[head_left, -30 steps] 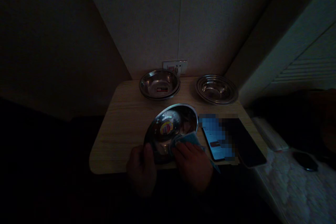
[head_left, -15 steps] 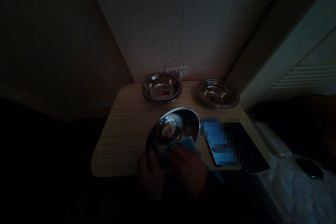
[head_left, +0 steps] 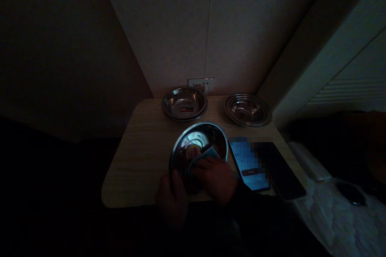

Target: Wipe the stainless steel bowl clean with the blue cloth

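In dim light a steel bowl (head_left: 197,138) with a round yellow sticker inside is tilted toward me over the near edge of a small wooden table (head_left: 141,156). My left hand (head_left: 172,196) is closed on the bowl's near rim. My right hand (head_left: 215,178) presses a pale blue cloth (head_left: 208,154) against the inside of the bowl, fingers closed on the cloth.
A stack of steel bowls (head_left: 184,103) stands at the table's back by a wall socket (head_left: 201,84); another stack (head_left: 247,110) stands at the back right. A lit phone (head_left: 249,164) and a dark phone (head_left: 282,174) lie right of the bowl. A bed (head_left: 346,213) is at the right.
My right hand with the cloth has moved up and left, deeper into the bowl. My left hand has shifted slightly right on the rim. The view has drifted a little.
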Demonstrator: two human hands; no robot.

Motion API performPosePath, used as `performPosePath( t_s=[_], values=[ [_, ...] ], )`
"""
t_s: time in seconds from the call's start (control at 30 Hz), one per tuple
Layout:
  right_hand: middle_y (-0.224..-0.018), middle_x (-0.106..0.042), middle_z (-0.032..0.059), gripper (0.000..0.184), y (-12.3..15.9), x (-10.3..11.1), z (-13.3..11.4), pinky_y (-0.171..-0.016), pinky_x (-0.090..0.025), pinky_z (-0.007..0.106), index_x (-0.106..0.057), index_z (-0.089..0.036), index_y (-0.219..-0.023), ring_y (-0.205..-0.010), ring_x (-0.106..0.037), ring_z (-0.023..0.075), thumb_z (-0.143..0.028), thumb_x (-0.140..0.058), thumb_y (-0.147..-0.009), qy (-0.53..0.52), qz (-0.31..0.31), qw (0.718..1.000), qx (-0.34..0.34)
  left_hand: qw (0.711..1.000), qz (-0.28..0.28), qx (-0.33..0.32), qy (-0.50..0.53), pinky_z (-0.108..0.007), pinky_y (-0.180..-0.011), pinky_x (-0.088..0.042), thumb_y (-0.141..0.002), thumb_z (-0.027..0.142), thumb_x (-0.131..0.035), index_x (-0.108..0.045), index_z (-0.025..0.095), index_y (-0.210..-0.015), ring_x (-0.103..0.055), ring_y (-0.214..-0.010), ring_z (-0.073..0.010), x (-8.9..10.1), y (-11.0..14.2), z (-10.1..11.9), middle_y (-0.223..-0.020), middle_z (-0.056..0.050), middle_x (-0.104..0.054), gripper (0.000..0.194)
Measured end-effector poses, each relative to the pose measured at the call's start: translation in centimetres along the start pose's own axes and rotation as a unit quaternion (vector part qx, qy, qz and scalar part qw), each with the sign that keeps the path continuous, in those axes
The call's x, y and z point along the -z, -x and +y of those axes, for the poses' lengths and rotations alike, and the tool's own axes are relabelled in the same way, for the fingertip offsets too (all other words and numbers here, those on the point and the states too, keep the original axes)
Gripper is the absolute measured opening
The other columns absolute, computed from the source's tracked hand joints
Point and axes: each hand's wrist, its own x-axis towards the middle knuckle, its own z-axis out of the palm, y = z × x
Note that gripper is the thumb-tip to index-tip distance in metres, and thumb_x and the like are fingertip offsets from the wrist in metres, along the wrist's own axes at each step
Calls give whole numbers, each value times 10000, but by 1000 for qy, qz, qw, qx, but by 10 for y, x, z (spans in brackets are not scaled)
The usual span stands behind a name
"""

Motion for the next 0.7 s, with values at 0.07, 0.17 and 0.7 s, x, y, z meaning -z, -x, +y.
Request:
performPosePath(
  t_s=[0.07,0.17,0.7],
  values=[
    [-897,-647,18,129,-3,3,-1,-675,-400,313,-646,-226,-856,-861,-548,199,-212,-518,-845,5,-7,1000,4,1000,-6,10,-4,-218,-425,-326,-815,354,-409,-432,213,-602,-469,-433,-111,1,0,3,-475,27,-493,257],
    [-926,-644,20,150,-15,4,-10,-707,-408,283,-636,-219,-914,-896,-549,180,-243,-498,-861,-38,18,999,12,1000,-17,17,-7,-215,-424,-326,-814,357,-419,-425,214,-601,-469,-439,-109,4,1,7,-478,30,-490,256],
    [-903,-646,36,193,-9,5,-13,-664,-420,235,-646,-199,-905,-841,-588,139,-209,-457,-869,-100,0,994,-35,1000,7,27,-7,-232,-423,-312,-797,361,-421,-407,221,-561,-435,-430,-113,4,8,7,-458,22,-474,274]
  ],
)
